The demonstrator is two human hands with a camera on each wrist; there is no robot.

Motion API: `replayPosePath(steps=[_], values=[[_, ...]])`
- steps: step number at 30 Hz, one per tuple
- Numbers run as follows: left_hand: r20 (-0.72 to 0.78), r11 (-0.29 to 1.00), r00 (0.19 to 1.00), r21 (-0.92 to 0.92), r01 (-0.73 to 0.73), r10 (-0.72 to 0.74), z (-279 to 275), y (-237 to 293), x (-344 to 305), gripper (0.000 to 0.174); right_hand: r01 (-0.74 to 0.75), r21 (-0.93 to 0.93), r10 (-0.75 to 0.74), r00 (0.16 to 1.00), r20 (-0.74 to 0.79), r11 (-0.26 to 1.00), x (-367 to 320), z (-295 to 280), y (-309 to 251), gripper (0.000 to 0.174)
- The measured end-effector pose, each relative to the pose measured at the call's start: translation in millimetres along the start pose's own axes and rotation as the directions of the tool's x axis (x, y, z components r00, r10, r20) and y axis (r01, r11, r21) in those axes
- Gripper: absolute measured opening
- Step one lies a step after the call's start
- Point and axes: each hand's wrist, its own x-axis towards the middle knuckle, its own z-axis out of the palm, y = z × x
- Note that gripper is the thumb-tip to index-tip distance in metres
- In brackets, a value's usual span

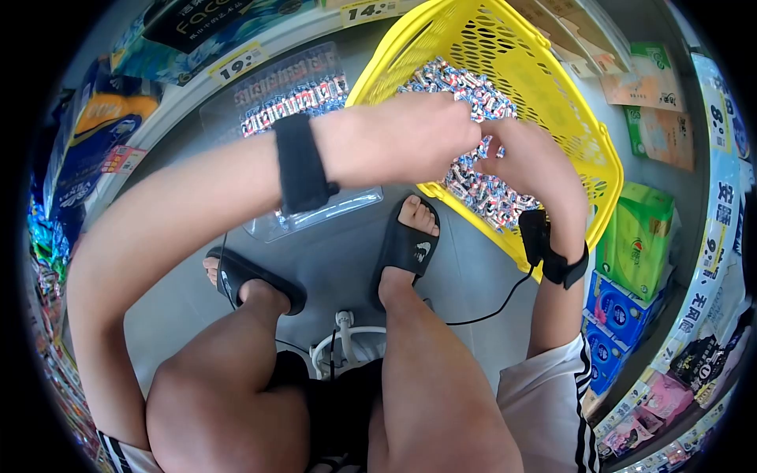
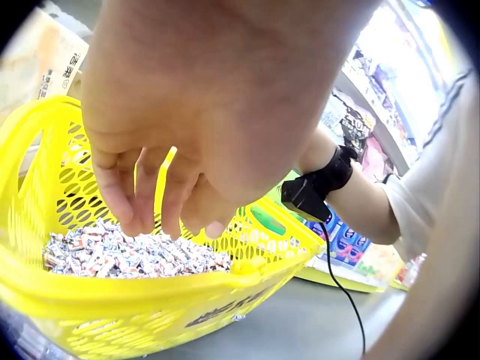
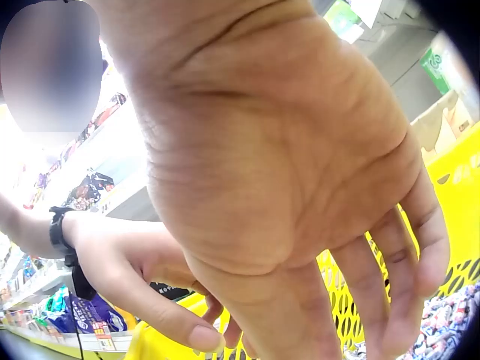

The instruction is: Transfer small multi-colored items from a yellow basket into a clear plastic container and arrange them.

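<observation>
My left hand (image 1: 422,135) hangs over the yellow basket (image 1: 371,63), its fingers loosely bent downward in the left wrist view. Facing it, close by, is my right hand (image 1: 528,158), above the same basket. Its fingers (image 3: 367,285) droop with gaps between them, and no object shows against the palm. Small wrapped candies (image 1: 489,201) in white, blue and red cover the basket's bottom. A few candy pieces show in the narrow space between both hands in the head view. The fingertips of my right hand are partly hidden there.
Left of the basket lies a clear plastic box (image 1: 276,225) with more wrapped candies in it. Shelves with tissue packs (image 1: 639,236) and price labels (image 1: 236,65) stand on both sides. My slippered feet and a black cable (image 1: 493,310) are below.
</observation>
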Motion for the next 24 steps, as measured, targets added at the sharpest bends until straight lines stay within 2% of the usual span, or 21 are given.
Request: replayPosePath(steps=[2,3,5,6,7,9,10,11,13,14,15,17,18,20,23,24], values=[[0.175,0.992,0.982,-0.098,0.084,-0.066,5.3,-7.7,14.8,0.028,-0.018,-0.022,0.019,0.999,0.035,1.0,10.1,0.0,2.7,0.034],[0.178,0.992,0.982,-0.096,0.082,-0.064,5.2,-10.0,21.9,0.028,-0.035,-0.047,0.038,0.997,0.071,0.998,15.7,-0.5,3.5,0.036],[0.374,0.981,0.922,-0.116,0.156,-0.102,4.2,-13.5,35.7,0.031,-0.035,-0.06,0.042,0.993,0.109,0.998,32.4,8.3,12.8,0.039],[0.46,0.98,0.882,-0.104,0.168,-0.103,7.4,-18.2,44.3,0.039,-0.033,-0.076,0.044,0.988,0.149,0.997,39.2,11.1,16.1,0.042],[0.462,0.981,0.881,-0.102,0.166,-0.101,14.1,-24.4,49.3,0.039,-0.035,-0.074,0.045,0.988,0.147,0.997,43.0,10.6,15.0,0.042],[0.554,0.972,0.823,-0.101,0.213,-0.123,23.5,-31.9,56.0,0.047,-0.097,-0.086,0.117,0.955,0.274,0.992,49.7,10.4,12.9,0.04],[0.59,0.976,0.795,-0.049,0.21,-0.142,25.8,-34.5,59.2,0.051,-0.082,-0.071,0.098,0.963,0.251,0.994,53.4,18.5,19.9,0.041],[0.591,0.976,0.793,-0.044,0.212,-0.145,28.0,-37.4,63.0,0.051,-0.079,-0.068,0.094,0.964,0.249,0.995,56.7,23.7,22.7,0.041],[0.651,0.961,0.728,0.007,0.275,-0.213,31.4,-44.1,71.6,0.052,-0.1,-0.026,0.103,0.982,0.157,0.995,63.0,32.1,26.7,0.036],[0.622,0.973,0.759,0.02,0.23,-0.192,33.6,-48.6,72.8,0.047,-0.107,-0.021,0.108,0.981,0.158,0.994,65.9,37.0,29.8,0.036],[0.628,0.974,0.756,0.015,0.225,-0.184,33.1,-48.6,74.4,0.047,-0.132,0.05,0.123,0.98,0.157,0.99,69.4,42.3,32.6,0.033],[0.663,0.97,0.713,0.087,0.229,-0.228,27.2,-51.8,78.3,0.038,-0.158,0.124,0.139,0.978,0.153,0.98,77.1,53.6,35.2,0.031],[0.66,0.959,0.699,0.142,0.244,-0.275,52.2,-70.5,80.0,0.03,-0.161,0.155,0.143,0.982,0.12,0.975,82.9,61.4,37.8,0.028],[0.661,0.953,0.688,0.169,0.25,-0.298,50.9,-67.4,80.0,0.031,-0.145,0.187,0.138,0.989,0.051,0.972,89.0,75.9,43.3,0.027],[0.666,0.945,0.672,0.209,0.251,-0.325,62.1,-68.2,79.3,0.03,-0.189,0.206,0.174,0.981,0.086,0.96,96.6,87.5,45.2,0.029],[0.654,0.955,0.697,0.169,0.244,-0.293,64.0,-69.4,77.4,0.03,-0.196,0.228,0.175,0.978,0.109,0.954,97.8,89.1,45.7,0.032]])
